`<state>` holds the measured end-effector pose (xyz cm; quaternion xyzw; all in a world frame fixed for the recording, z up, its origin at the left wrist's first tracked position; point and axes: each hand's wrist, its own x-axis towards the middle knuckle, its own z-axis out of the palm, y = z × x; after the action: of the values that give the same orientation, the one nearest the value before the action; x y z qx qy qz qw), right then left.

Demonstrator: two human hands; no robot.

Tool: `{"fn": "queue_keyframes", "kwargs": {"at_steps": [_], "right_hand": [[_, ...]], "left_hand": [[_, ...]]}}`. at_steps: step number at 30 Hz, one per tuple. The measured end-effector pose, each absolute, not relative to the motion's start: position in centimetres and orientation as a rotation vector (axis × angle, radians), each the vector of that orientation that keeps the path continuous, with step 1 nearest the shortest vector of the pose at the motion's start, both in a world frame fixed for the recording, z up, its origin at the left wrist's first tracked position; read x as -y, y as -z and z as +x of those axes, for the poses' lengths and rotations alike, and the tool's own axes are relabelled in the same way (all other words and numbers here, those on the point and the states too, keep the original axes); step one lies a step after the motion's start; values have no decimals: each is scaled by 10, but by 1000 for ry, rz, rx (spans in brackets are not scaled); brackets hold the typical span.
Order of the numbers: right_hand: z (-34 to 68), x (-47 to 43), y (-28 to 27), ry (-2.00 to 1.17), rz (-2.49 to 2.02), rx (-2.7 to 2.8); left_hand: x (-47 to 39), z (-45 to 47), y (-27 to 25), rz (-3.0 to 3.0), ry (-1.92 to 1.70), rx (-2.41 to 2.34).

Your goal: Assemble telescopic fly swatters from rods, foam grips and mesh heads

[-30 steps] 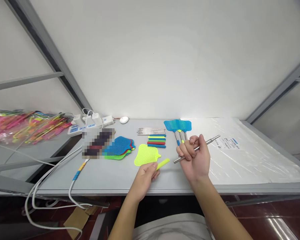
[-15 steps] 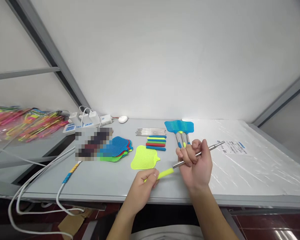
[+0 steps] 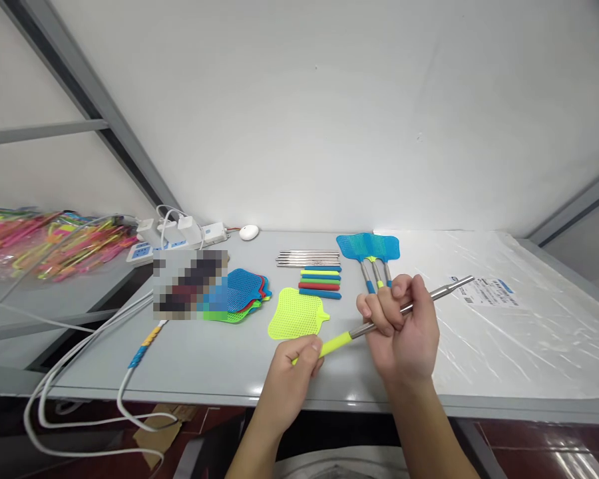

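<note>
My right hand (image 3: pixel 404 329) grips a silver metal rod (image 3: pixel 442 291) that slants up to the right. My left hand (image 3: pixel 297 369) pinches a yellow grip sleeve (image 3: pixel 335 345), whose far end meets the rod's lower tip. Just beyond my left hand a yellow mesh swatter head (image 3: pixel 298 313) lies flat on the grey table (image 3: pixel 204 359). Behind it sit a row of coloured grip sleeves (image 3: pixel 320 283) and a bundle of bare metal rods (image 3: pixel 307 257). Finished blue swatters (image 3: pixel 368 249) lie behind my right hand.
A stack of blue, red and green swatter heads (image 3: pixel 244 296) lies left of centre beside a blurred patch. A power strip with plugs (image 3: pixel 177 234) and white cables (image 3: pixel 94 339) sit at left. Plastic sheeting (image 3: pixel 519 319) covers the table's right side. Bagged colourful items (image 3: pixel 44 243) lie far left.
The yellow sleeve in my left hand has moved right to meet the lower tip of the rod. My right hand and the rod shifted slightly right.
</note>
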<state>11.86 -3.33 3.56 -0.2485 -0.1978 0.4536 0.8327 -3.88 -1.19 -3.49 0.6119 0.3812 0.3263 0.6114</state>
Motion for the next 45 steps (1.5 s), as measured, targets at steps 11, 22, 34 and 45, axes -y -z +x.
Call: {"fn": "queue_keyframes", "kwargs": {"at_steps": [11,22,34,45], "right_hand": [[110,56,-37,-887,-507,484],[92,49,-9,-1100,-736,764],[138,68,8,-665,-1300,1147],[134,83,13,-218,-1454,1939]], "left_hand": [[16,-35,31,1541,-830,-914],[17,-31,31,1394,-924,-931],[8,-73,10,1705,-1324,-1298],[1,-72,-5,1466,-1530,-1146]]}}
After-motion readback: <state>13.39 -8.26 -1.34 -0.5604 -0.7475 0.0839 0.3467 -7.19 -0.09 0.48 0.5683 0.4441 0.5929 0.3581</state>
